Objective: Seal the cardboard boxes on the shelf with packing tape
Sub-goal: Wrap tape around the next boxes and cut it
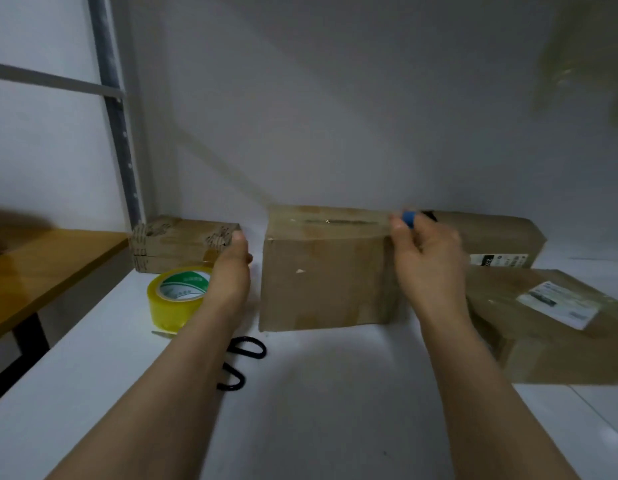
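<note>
A cardboard box [328, 271] stands in the middle of the white shelf [318, 393], with clear tape lying along its top seam. My right hand [429, 265] is at the box's top right corner and pinches a small blue-and-black tool [409, 218] against the tape's end. A faint strip of clear tape [224, 171] slants up and left from the box's top left corner. My left hand [231, 268] reaches forward, fingers touching the right end of a small worn box [176, 244]. A yellow tape roll [176, 299] sits just left of that wrist.
Black-handled scissors [247, 348] lie on the shelf, partly under my left forearm. A long flat box [491, 237] stands behind on the right, and a labelled box [550, 327] lies tilted in front of it. A wooden table [41, 268] and a metal upright [117, 116] are at the left.
</note>
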`<state>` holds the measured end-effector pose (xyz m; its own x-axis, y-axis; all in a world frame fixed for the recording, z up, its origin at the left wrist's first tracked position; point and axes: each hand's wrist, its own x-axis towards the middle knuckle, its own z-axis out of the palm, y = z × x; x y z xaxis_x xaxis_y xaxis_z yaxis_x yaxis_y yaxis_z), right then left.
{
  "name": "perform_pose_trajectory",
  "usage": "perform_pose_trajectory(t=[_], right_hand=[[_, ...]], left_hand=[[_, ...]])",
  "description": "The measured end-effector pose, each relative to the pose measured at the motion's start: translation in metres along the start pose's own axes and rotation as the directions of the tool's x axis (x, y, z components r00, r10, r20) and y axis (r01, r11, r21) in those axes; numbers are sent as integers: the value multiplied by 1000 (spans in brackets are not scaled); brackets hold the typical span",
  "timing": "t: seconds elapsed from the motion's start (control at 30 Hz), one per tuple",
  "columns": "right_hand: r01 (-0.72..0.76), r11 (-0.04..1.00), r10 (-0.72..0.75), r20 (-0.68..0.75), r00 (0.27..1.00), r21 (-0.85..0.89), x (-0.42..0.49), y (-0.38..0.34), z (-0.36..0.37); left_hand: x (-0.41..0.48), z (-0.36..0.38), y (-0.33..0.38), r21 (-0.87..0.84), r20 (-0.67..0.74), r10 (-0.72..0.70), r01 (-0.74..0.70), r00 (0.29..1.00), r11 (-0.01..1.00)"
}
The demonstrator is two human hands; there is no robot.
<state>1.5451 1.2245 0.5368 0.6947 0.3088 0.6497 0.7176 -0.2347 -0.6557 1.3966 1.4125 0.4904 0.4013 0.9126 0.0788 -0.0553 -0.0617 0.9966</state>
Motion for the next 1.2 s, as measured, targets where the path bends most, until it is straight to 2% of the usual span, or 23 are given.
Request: perform_pose_trajectory(t=[0.07, 0.13, 0.17, 0.23, 0.3, 0.37, 0.43, 0.53, 0.6, 0.73, 0.83, 0.93, 1.0, 1.07, 1.13, 1.2], right_hand=[[-115, 993, 118, 123, 985, -36, 3, 13, -2], [-256, 963, 229, 248, 941, 81, 1, 19, 0], [-276, 953, 240, 250, 938, 121, -1, 18, 1], [-265, 950, 246, 126, 961, 163, -2, 19, 3], [-333, 903, 327, 69, 942, 270, -2, 16, 1], [-409, 847, 390, 127, 912, 338, -4, 15, 0], [-460, 823, 394, 249, 885, 333, -4, 17, 2], [-533, 704, 426, 322, 845, 469, 1, 21, 6], [-528, 668, 405, 339, 849, 524, 1, 22, 5], [-453, 724, 350, 289, 891, 520, 2, 23, 6], [-398, 830, 313, 265, 912, 391, 1, 21, 8], [-380, 847, 319, 216, 923, 373, 0, 21, 9], [-387, 848, 353, 159, 922, 362, 0, 17, 8], [-390, 867, 371, 120, 921, 312, 1, 16, 5], [-406, 850, 383, 136, 914, 335, 2, 17, -1], [-468, 778, 422, 203, 883, 419, 5, 20, -6]], left_hand=[[-10, 0, 11, -139, 120, 27, -10, 992, 990], [-25, 6, 21, -164, 263, 88, -45, 961, 985], [-31, 9, 25, -181, 306, 104, -49, 946, 982], [-33, 11, 26, -240, 281, 148, -80, 948, 968], [-33, 8, 25, -294, 249, 200, -122, 948, 948], [-26, 4, 21, -333, 232, 234, -149, 944, 931], [-25, 1, 20, -360, 254, 280, -179, 926, 916], [-28, 4, 17, -410, 305, 329, -189, 894, 892], [-29, 7, 14, -420, 301, 328, -184, 895, 888], [-36, 16, 15, -353, 251, 342, -243, 906, 903], [-37, 18, 15, -321, 259, 381, -293, 888, 901], [-29, 16, 13, -329, 315, 372, -267, 873, 906], [-25, 13, 12, -367, 310, 331, -209, 891, 907], [-25, 11, 12, -328, 311, 320, -216, 895, 920], [-28, 12, 11, -249, 300, 338, -268, 892, 930], [-31, 14, 10, -242, 248, 326, -268, 912, 933]])
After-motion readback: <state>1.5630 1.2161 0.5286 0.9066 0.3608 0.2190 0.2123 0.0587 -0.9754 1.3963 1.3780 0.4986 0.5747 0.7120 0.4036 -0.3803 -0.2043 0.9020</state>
